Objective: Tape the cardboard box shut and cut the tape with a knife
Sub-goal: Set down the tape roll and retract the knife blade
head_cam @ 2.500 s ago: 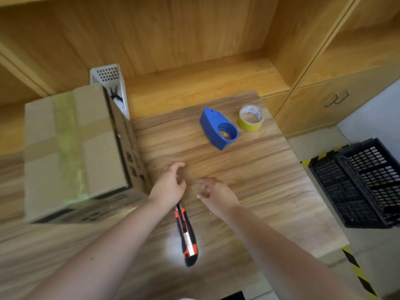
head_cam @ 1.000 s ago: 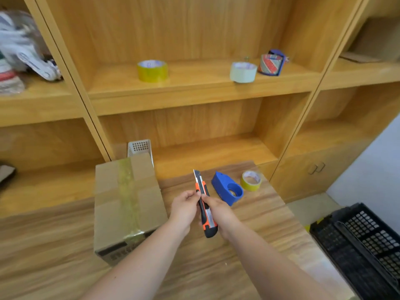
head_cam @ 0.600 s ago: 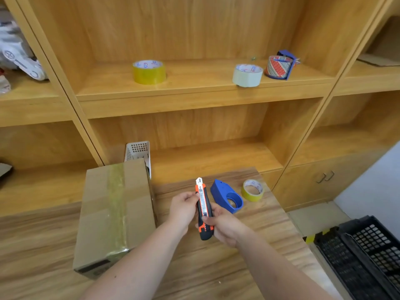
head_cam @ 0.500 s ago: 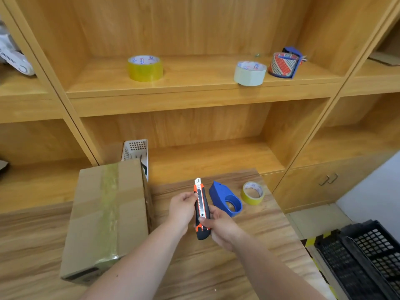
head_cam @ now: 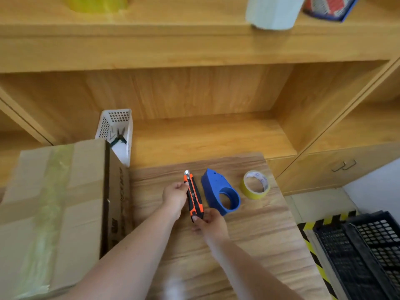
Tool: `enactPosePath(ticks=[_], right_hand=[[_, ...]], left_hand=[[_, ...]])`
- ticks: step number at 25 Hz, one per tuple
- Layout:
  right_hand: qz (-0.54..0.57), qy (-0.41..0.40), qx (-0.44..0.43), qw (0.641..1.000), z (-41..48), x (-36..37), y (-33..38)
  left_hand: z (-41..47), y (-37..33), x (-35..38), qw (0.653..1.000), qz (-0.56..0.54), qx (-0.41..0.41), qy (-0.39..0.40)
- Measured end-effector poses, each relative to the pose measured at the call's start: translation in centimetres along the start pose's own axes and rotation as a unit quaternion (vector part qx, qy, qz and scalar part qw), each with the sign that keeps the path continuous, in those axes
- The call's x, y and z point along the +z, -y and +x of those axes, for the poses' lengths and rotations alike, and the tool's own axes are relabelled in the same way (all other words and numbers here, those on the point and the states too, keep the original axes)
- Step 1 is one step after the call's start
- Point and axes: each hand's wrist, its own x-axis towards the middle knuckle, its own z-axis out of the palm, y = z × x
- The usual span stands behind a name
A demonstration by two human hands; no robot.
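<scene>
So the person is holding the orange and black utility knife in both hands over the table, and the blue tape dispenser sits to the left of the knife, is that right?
Not quite. In the head view the blue tape dispenser sits to the right of the utility knife, between it and the yellow tape roll. The rest holds: left hand and right hand both hold the knife over the table.

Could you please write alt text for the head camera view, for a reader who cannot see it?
A person's left hand and right hand hold an orange and black utility knife above a wooden table. A taped cardboard box sits at left; a blue tape dispenser and yellow tape roll lie at right.
</scene>
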Motion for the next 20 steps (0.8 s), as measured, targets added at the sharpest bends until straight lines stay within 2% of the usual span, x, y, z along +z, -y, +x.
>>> enactPosePath(ticks=[4,7,14,20], right_hand=[[-0.075,0.005,-0.034,0.997,1.6,0.4,-1.0],[-0.122,0.017,-0.040,0.992,1.6,0.6,-1.1],[-0.116,0.014,-0.032,0.993,1.8,0.4,-1.4],[-0.108,-0.003,-0.012,0.994,2.1,0.6,-1.7]], left_hand=[[2.0,2.1,1.1,0.997,0.067,0.032,-0.019],[2.5,2.6,1.4,0.995,0.076,0.054,-0.037],[2.3,2.6,1.6,0.981,0.159,0.091,-0.065],[2.5,2.7,1.1,0.984,0.145,0.077,-0.062]])
